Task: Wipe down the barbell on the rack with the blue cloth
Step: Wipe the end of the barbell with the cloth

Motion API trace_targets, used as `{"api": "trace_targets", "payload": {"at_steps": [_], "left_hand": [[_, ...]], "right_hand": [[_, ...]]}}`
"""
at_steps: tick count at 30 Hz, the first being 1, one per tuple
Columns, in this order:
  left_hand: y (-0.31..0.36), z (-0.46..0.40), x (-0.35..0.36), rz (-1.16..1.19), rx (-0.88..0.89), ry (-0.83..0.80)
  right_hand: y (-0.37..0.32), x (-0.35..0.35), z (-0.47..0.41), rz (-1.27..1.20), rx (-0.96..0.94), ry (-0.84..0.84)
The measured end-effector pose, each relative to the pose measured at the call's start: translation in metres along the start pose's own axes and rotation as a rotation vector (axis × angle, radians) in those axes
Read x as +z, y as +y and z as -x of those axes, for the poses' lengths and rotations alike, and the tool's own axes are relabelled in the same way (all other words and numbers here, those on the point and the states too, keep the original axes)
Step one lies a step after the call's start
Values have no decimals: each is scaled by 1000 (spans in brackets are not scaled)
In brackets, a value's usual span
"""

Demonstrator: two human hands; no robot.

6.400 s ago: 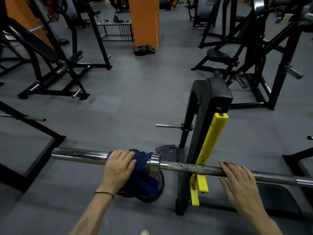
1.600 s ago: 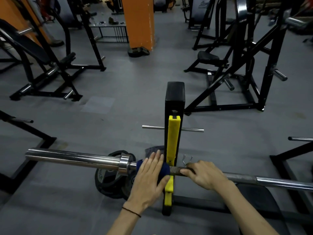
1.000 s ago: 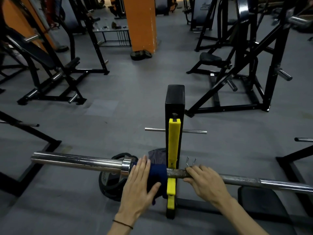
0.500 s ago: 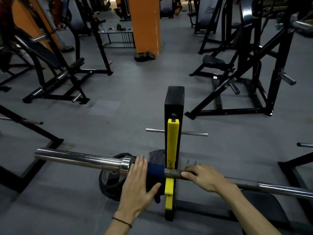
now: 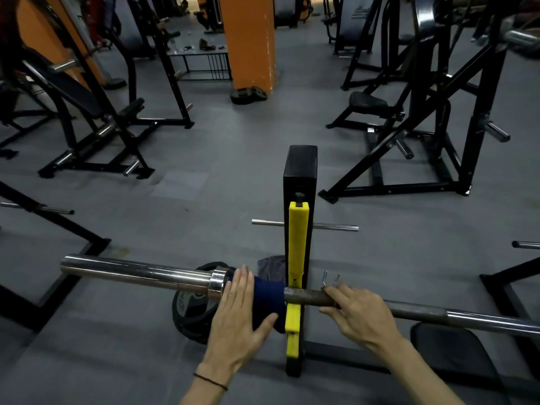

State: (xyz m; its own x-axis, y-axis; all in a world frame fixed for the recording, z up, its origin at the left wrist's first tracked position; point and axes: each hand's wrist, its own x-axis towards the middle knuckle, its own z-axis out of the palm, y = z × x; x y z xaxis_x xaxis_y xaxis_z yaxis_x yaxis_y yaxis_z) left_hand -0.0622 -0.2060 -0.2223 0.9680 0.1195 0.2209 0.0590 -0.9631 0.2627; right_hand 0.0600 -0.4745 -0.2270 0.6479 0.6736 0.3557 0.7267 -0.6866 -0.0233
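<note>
Left hand [image 5: 238, 312] presses blue cloth [image 5: 267, 299] on barbell [image 5: 140, 273] (fingers straight).

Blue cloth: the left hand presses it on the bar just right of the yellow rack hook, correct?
Not quite. The head view shows the left hand pressing the blue cloth on the bar just left of the yellow rack hook.

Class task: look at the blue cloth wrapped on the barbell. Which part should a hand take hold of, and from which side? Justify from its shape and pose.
Grip the blue cloth where it wraps the barbell, from above, as the left hand lies now. Its loose end hangs below, beside the yellow rack hook.
</note>
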Motion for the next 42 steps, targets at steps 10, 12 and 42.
{"api": "trace_targets", "payload": {"at_steps": [10, 12, 42], "left_hand": [[57, -9, 20, 26, 102, -116], [37, -6, 14, 28, 156, -71], [43, 2, 13, -17, 136, -56]], "right_hand": [[8, -42, -39, -361, 152, -600], [6, -42, -38, -310, 135, -606], [5, -20, -10, -24, 131, -195]]}}
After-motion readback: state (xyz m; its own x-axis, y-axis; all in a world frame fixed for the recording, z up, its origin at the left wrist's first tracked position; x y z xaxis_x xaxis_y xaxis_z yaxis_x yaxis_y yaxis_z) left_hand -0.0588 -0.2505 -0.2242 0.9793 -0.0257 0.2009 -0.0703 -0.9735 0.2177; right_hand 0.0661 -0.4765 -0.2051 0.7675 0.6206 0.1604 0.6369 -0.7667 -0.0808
